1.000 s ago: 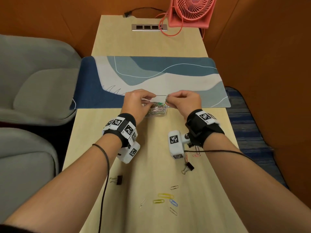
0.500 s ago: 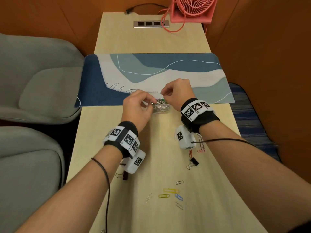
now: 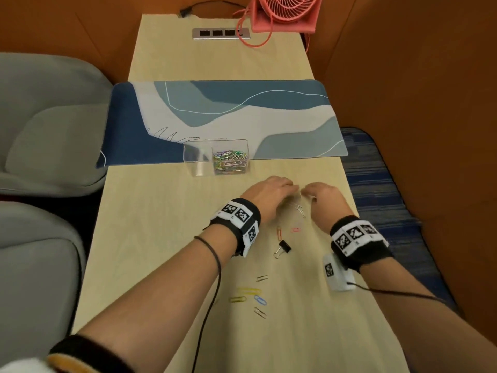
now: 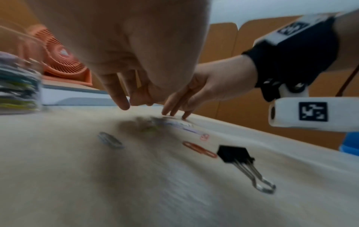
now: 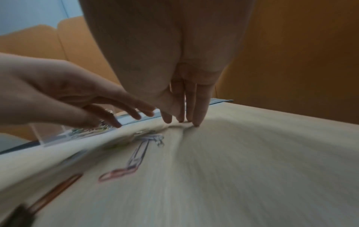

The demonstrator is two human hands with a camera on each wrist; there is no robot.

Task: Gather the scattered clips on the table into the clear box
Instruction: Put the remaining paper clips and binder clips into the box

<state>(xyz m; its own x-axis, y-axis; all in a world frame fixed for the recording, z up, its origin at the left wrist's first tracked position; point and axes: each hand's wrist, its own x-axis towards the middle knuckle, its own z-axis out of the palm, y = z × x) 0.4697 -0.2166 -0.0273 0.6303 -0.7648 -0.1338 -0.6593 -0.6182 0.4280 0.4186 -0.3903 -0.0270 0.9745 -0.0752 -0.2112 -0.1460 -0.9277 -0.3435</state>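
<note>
**Both hands over a clip cluster, box half full**

Left hand (image 3: 270,193) & right hand (image 3: 324,199) sit side by side, palms down, over a small cluster of silver clips (image 3: 299,210) on the table (image 3: 161,238). Fingers of both are extended and relaxed, holding nothing; right fingertips (image 5: 197,122) touch the tabletop, left ones hover just above it.

Clear box (image 3: 216,157) stands upright at the mat's near edge, beyond the hands, long axis running left-right; a heap of coloured clips fills its right part.

Loose clips nearer the person: orange clip (image 3: 279,232) w/ long axis roughly toward/away, red clip (image 3: 295,230) lying crosswise, black binder clip (image 3: 283,249) w/ wire handles pointing near-left. Further back toward the person, a group w/ yellow clips (image 3: 246,290) crosswise and a blue clip (image 3: 260,300) diagonal.

Surface: pale wood table, blue-grey desk mat (image 3: 228,114) across it. Far end: pink fan (image 3: 285,12) & an outlet strip (image 3: 220,33). Orange walls around, grey seats (image 3: 45,125) on the left.
</note>
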